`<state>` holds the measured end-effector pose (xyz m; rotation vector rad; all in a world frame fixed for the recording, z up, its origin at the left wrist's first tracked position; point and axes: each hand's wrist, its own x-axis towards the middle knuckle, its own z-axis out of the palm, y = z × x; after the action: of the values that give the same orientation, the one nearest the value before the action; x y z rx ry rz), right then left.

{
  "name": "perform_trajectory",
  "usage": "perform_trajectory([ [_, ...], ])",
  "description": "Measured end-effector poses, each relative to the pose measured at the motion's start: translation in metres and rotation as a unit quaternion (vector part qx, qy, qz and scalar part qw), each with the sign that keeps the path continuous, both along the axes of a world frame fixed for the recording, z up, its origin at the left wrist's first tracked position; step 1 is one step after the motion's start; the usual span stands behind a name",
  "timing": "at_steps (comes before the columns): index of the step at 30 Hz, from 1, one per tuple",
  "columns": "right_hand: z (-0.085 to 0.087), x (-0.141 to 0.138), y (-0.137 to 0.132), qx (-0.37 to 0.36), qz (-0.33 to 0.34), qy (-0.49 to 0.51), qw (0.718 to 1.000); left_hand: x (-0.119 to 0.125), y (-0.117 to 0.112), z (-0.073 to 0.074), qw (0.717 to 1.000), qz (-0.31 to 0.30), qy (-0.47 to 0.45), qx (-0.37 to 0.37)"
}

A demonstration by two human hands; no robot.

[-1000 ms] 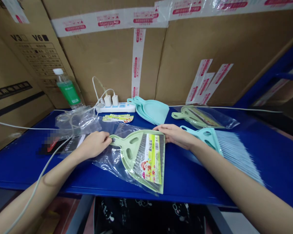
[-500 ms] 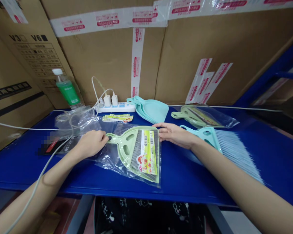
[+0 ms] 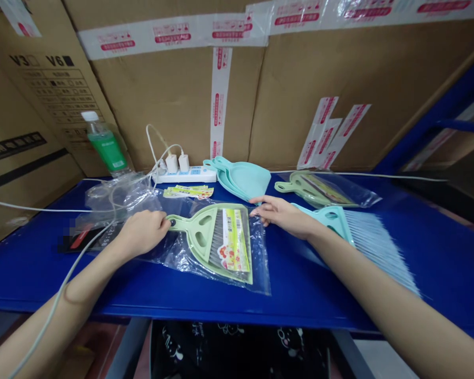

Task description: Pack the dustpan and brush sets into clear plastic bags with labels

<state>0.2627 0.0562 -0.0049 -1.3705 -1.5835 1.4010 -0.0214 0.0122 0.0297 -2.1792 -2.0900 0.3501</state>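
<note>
Fingers (image 3: 164, 225) grip green dustpan set (image 3: 207, 231); carton (image 3: 47, 84): "V3", "V6".

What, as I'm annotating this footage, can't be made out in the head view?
All in the head view:
Left hand: fingertips, hidden behind its knuckles.
Near dustpan: fine print on its label, too small.
Blue brush: partly hidden behind the right arm.
Black item: left end masked by pixelation.
</note>
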Motion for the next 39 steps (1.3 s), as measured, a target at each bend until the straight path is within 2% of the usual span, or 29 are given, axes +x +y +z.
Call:
perform_trajectory([
  [3,-0.004,-0.001,-0.002,0.021,0.003,-0.028,0.999,0.001,0.0,0.001,1.0,-0.002,0.002,0.005],
  [10,-0.011,0.002,-0.001,0.076,0.066,-0.08,0.992,-0.001,0.001,-0.001,0.999,0.006,0.026,0.021],
  [14,-0.009,0.004,0.001,0.073,0.072,-0.108,0.989,-0.001,0.0,0.001,0.999,0.013,0.035,0.021],
  [18,-0.005,0.009,-0.003,0.071,0.135,-0.137,0.979,0.0,0.0,0.0,0.999,0.014,0.033,0.011],
  [22,0.001,0.013,-0.01,0.149,0.181,-0.243,0.941,0.001,0.001,-0.002,0.999,0.012,0.028,0.018],
  [26,0.004,0.012,-0.013,0.257,0.137,-0.349,0.891,0.003,0.0,-0.002,0.999,0.025,0.021,0.041],
  [31,-0.001,0.006,-0.014,0.382,0.111,-0.371,0.839,0.005,-0.001,-0.003,0.999,0.02,0.005,0.031],
  [35,-0.004,0.004,-0.012,0.417,0.135,-0.391,0.809,0.002,-0.001,-0.007,0.999,-0.007,-0.022,0.028],
  [39,-0.004,0.005,-0.009,0.401,0.153,-0.392,0.814,-0.001,-0.003,-0.007,0.998,-0.027,-0.043,0.046],
])
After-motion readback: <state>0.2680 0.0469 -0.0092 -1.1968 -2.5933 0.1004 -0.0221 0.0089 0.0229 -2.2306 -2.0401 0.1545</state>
